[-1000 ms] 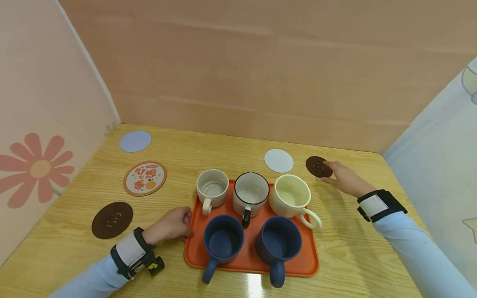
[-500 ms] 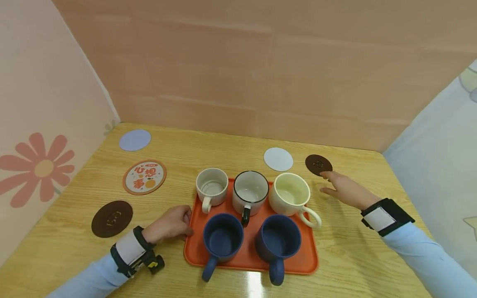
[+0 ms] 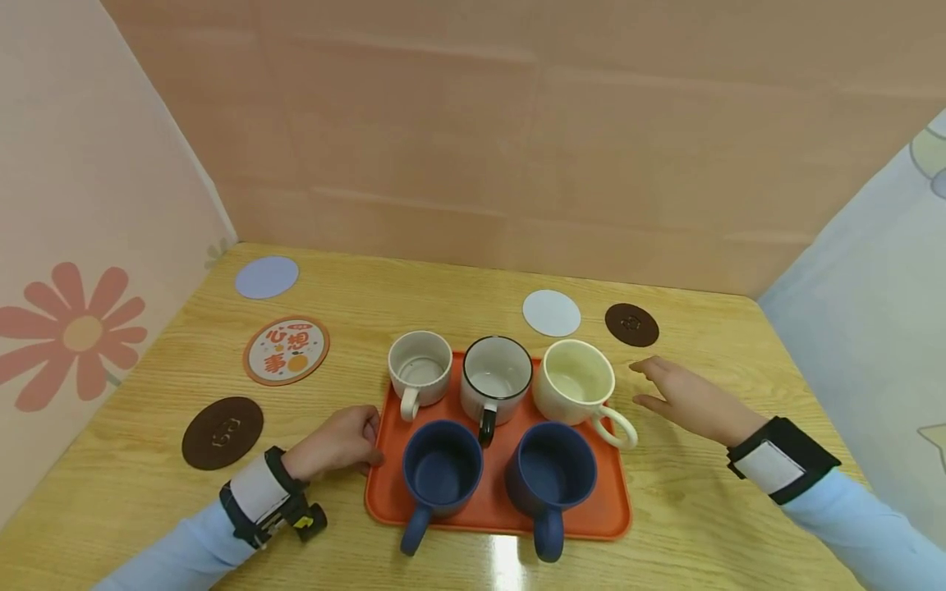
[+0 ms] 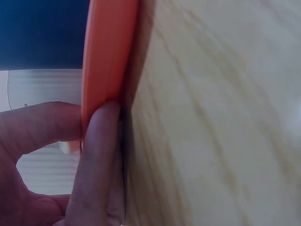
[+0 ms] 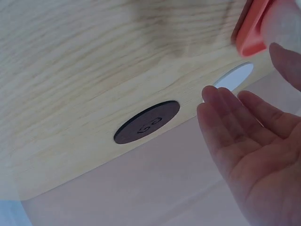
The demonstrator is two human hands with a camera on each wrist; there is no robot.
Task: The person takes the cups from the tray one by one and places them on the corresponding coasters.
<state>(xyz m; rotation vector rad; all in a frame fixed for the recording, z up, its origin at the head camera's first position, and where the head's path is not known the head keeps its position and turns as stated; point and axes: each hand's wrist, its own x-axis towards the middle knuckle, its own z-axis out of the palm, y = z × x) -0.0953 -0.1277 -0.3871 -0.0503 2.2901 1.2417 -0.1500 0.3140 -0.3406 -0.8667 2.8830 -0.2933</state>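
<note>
My left hand (image 3: 336, 443) grips the left edge of an orange tray (image 3: 493, 494); the left wrist view shows its thumb and finger pinching the rim (image 4: 106, 56). On the tray stand two dark blue mugs (image 3: 442, 469) in front. Behind them are a small white mug (image 3: 420, 365), a white mug with a black rim (image 3: 497, 379) and a cream mug (image 3: 576, 386). Right of the cream mug, my right hand (image 3: 691, 398) hovers with fingers extended, holding nothing. Beyond its fingertips lies a dark brown coaster (image 3: 631, 325), beside a white coaster (image 3: 551, 313).
Left of the tray, a lavender coaster (image 3: 267, 277), an orange-rimmed printed coaster (image 3: 287, 350) and another brown coaster (image 3: 222, 433) lie on the wooden table (image 3: 414, 283). A beige backdrop (image 3: 473, 148) rises at the table's far edge, with patterned cloths on both sides.
My right hand has drawn back from the brown coaster, toward me and slightly right, leaving it on the table. The left hand stays on the tray's edge.
</note>
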